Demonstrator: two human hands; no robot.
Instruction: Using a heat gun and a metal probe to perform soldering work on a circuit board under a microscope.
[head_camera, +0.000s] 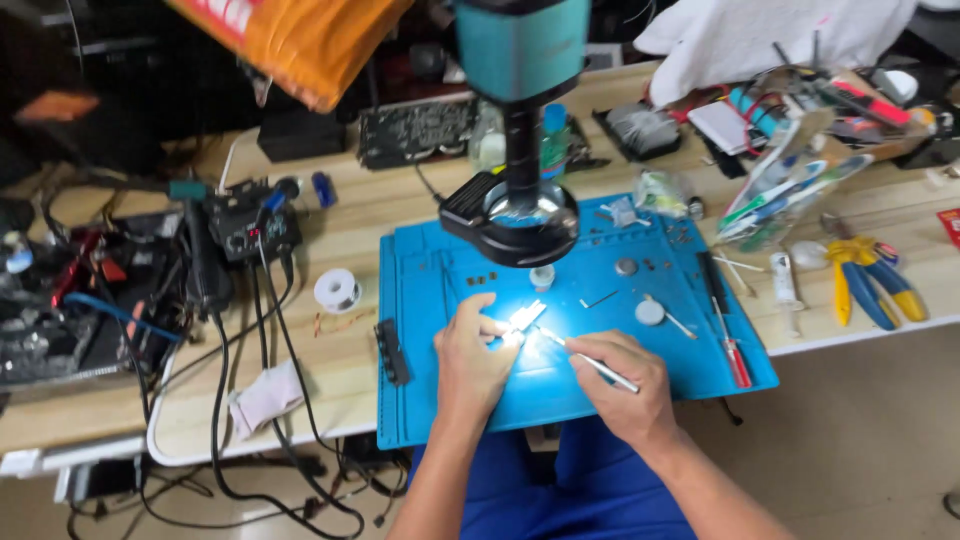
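Small bright part (524, 318), pinched by left hand (470, 355) mid-mat (420, 420), may slip if tweezers (590, 362) gripped in right hand (625, 385) push sideways.

We see a pale wooden workbench (400, 205) spanning the frame. On it lie a blue silicone work mat (430, 400) at centre, a solder spool (338, 290) to its left, and yellow-and-blue pliers (868, 275) at right.

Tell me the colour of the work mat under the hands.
Blue; the mat shows best in the head view, brightly lit near the middle.
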